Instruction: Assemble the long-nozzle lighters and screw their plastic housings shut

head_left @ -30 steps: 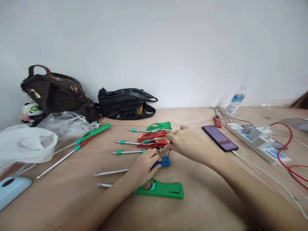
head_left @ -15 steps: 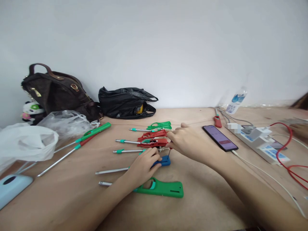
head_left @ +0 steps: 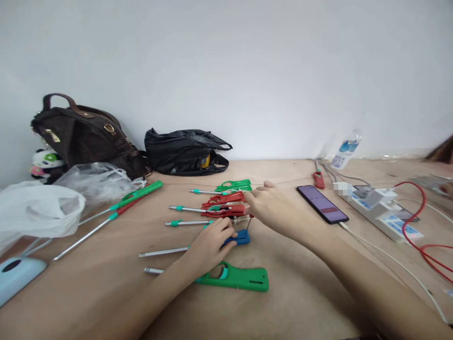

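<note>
My left hand point(head_left: 211, 242) is closed on a blue long-necked lighter point(head_left: 243, 238), pressing its handle to the table with the metal tube pointing left. A thin screwdriver point(head_left: 248, 225) stands with its tip at the butt of that handle. My right hand point(head_left: 271, 204) is closed around its top, and the fingers hide most of its grip. Nearest me lies a green lighter point(head_left: 247, 277). Beyond the blue one, a red lighter point(head_left: 231, 210) lies opened with its inner parts showing, beside a red shell half point(head_left: 228, 199) and an opened green lighter point(head_left: 240, 185).
A phone point(head_left: 322, 203) on a cable and a white power strip point(head_left: 392, 225) lie right, near a tilted bottle point(head_left: 347, 150). Green and red lighters point(head_left: 139, 194), plastic bags point(head_left: 53, 208), a black bag point(head_left: 184, 151) and a dark backpack point(head_left: 85, 137) occupy the left and back.
Both hands stay nearly in place on the blue lighter and screwdriver. The right hand has turned slightly around the screwdriver. The whole view has shifted a little.
</note>
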Tool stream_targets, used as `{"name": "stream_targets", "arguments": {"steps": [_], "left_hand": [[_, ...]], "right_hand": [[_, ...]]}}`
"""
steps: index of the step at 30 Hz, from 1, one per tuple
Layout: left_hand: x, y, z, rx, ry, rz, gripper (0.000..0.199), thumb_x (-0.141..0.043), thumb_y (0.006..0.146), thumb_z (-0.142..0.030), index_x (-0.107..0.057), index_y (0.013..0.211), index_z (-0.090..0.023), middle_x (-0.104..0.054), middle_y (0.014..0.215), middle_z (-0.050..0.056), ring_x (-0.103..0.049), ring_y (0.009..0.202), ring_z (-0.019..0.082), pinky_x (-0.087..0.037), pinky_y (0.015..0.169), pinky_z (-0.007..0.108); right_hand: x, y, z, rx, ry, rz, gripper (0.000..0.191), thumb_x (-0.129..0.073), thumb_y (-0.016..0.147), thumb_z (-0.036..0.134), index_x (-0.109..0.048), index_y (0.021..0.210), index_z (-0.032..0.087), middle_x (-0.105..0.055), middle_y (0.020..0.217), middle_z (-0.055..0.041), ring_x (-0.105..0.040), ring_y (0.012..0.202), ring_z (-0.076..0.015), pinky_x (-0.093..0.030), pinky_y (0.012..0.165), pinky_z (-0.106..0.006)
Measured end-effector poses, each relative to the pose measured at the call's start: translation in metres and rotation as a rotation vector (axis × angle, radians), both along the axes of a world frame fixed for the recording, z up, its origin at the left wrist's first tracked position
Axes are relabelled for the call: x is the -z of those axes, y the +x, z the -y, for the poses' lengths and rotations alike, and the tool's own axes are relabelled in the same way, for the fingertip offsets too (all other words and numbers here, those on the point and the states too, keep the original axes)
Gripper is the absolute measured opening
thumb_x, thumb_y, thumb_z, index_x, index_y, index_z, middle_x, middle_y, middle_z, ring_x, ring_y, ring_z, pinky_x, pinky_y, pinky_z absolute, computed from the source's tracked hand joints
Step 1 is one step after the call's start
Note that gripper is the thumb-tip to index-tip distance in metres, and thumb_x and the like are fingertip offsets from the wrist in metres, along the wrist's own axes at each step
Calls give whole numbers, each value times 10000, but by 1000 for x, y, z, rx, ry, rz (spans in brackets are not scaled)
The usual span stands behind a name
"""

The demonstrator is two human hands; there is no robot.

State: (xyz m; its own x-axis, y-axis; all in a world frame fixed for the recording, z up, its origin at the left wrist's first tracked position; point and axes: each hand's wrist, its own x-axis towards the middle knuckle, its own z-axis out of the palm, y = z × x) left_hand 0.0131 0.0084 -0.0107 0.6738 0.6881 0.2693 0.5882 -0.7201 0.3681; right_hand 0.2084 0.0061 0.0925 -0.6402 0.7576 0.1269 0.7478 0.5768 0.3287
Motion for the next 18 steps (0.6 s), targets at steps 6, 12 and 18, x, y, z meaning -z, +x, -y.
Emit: {"name": "stream_targets", "arguments": {"steps": [6, 12, 18], "left_hand": [[0, -1, 1, 5, 13, 27, 76, -570, 859, -113, -563, 869, -187, -550, 946, 38, -529, 924, 213, -452, 763, 313], [0, -2, 2, -9, 17, 21, 95, -588, 844, -98, -552, 846, -186, -546, 939, 33, -530, 915, 212, -448, 738, 302], [0, -2, 3, -15, 9, 6, 105, -610, 836, -86, -560, 848, -177, -556, 946, 35, -534, 915, 213, -452, 753, 307]], "right_hand": [[-1, 3, 4, -25, -23, -111, 115, -542, 925, 202, -578, 974, 105, -703, 865, -115, -658, 796, -231, -414, 690, -295], [1, 5, -2, -7, -23, -53, 90, -543, 878, 66, -599, 859, 134, -710, 793, -87, -654, 698, -199, -396, 689, -292], [2, 2, -1, -65, 11, -70, 126, -536, 933, 205, -612, 867, 131, -702, 854, -103, -652, 800, -231, -406, 715, -314]]}}
